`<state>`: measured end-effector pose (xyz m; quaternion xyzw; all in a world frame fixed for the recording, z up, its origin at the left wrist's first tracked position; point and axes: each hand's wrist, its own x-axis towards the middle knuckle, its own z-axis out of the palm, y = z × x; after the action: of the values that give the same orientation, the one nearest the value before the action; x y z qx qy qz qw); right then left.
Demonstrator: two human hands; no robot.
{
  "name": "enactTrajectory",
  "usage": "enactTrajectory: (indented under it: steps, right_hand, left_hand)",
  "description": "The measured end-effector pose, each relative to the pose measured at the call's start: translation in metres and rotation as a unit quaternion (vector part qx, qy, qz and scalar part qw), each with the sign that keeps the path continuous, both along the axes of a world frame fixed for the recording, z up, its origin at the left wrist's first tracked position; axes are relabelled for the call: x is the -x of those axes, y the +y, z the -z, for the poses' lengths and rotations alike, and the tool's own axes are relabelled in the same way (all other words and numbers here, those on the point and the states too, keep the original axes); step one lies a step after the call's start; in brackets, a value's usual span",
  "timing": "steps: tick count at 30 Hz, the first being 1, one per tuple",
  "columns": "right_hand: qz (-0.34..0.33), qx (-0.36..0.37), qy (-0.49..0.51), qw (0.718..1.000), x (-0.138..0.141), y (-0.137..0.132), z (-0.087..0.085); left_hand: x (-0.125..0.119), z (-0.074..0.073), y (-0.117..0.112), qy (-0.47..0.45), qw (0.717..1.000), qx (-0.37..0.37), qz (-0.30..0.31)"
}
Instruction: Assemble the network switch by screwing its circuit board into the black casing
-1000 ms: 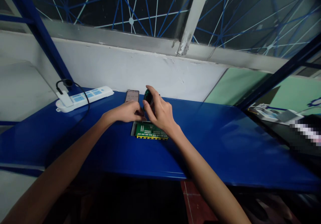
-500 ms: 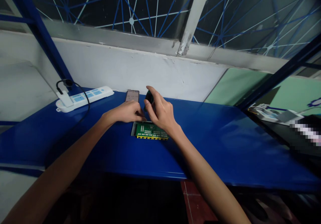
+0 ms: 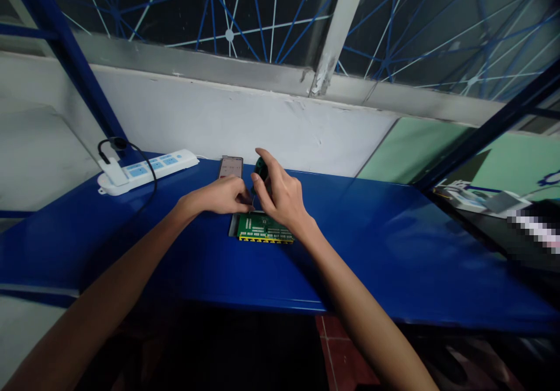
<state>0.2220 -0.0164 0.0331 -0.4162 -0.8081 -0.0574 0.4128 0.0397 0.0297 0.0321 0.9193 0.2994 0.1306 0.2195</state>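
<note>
A green circuit board (image 3: 262, 229) in a metal frame lies flat on the blue table (image 3: 394, 251). My right hand (image 3: 282, 195) is closed round the dark green handle of a screwdriver (image 3: 259, 172), held upright over the board's far edge. My left hand (image 3: 223, 195) rests at the board's far left corner, its fingertips pinched together by the screwdriver's tip. What the left fingers hold, if anything, is too small to make out.
A phone (image 3: 230, 167) lies behind the hands near the white wall. A white power strip (image 3: 146, 169) with a black cable plugged in sits at the table's far left. At the right stands a neighbouring bench with papers (image 3: 476, 198).
My right hand has turned slightly on the screwdriver handle, with the fingers shifting their hold. The left hand and the board stay in place.
</note>
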Motion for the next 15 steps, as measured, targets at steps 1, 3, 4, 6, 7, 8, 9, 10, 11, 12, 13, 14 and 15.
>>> enactTrajectory:
  steps: [1, 3, 4, 6, 7, 8, 9, 10, 11, 12, 13, 14, 15]
  right_hand:
    - [0.0, 0.0, -0.001, 1.0, 0.0, -0.0001, 0.0]
    - [0.002, 0.0, -0.002, 1.0, 0.0003, -0.0003, 0.0]
    - [0.001, 0.0, -0.002, 1.0, 0.0004, -0.0004, 0.0]
    - [-0.001, 0.001, -0.001, 1.0, 0.0008, -0.0009, -0.0003]
    - [-0.003, 0.002, 0.0, 1.0, 0.0009, -0.0011, -0.0005]
    - [-0.003, 0.003, 0.0, 1.0, 0.001, -0.0013, -0.0007]
    - [-0.003, 0.004, 0.0, 1.0, 0.001, -0.0014, -0.0009]
    - [-0.003, 0.005, -0.001, 1.0, 0.001, -0.0015, -0.0011]
    - [-0.003, 0.005, -0.001, 1.0, 0.0009, -0.0015, -0.0012]
    - [-0.003, 0.005, -0.001, 1.0, 0.0008, -0.0014, -0.0013]
    - [-0.003, 0.005, 0.0, 1.0, 0.0006, -0.0013, -0.0013]
    - [-0.004, 0.005, 0.0, 1.0, 0.0005, -0.0012, -0.0013]
    - [-0.004, 0.005, 0.0, 1.0, 0.0005, -0.0011, -0.0013]
  left_hand:
    - [-0.0001, 0.0, -0.0001, -0.001, 1.0, -0.004, -0.001]
    - [-0.0004, -0.0002, -0.0005, 0.003, 1.0, -0.015, -0.009]
    - [-0.0007, -0.0004, -0.0006, 0.006, 1.0, -0.022, -0.016]
    - [-0.0011, -0.0006, -0.0007, 0.011, 0.999, -0.034, -0.027]
    - [-0.0013, -0.0006, -0.0006, 0.012, 0.999, -0.038, -0.029]
    - [-0.0015, -0.0006, -0.0004, 0.014, 0.999, -0.04, -0.032]
    - [-0.0016, -0.0004, -0.0002, 0.016, 0.999, -0.04, -0.034]
    - [-0.0016, -0.0002, 0.0, 0.019, 0.998, -0.039, -0.035]
    - [-0.0016, 0.0, 0.0002, 0.022, 0.998, -0.037, -0.037]
    - [-0.0016, 0.0003, 0.0004, 0.025, 0.998, -0.035, -0.038]
    - [-0.0015, 0.0005, 0.0006, 0.027, 0.998, -0.032, -0.038]
    - [-0.0015, 0.0008, 0.0007, 0.028, 0.998, -0.029, -0.037]
    - [-0.0013, 0.001, 0.0007, 0.029, 0.999, -0.027, -0.036]
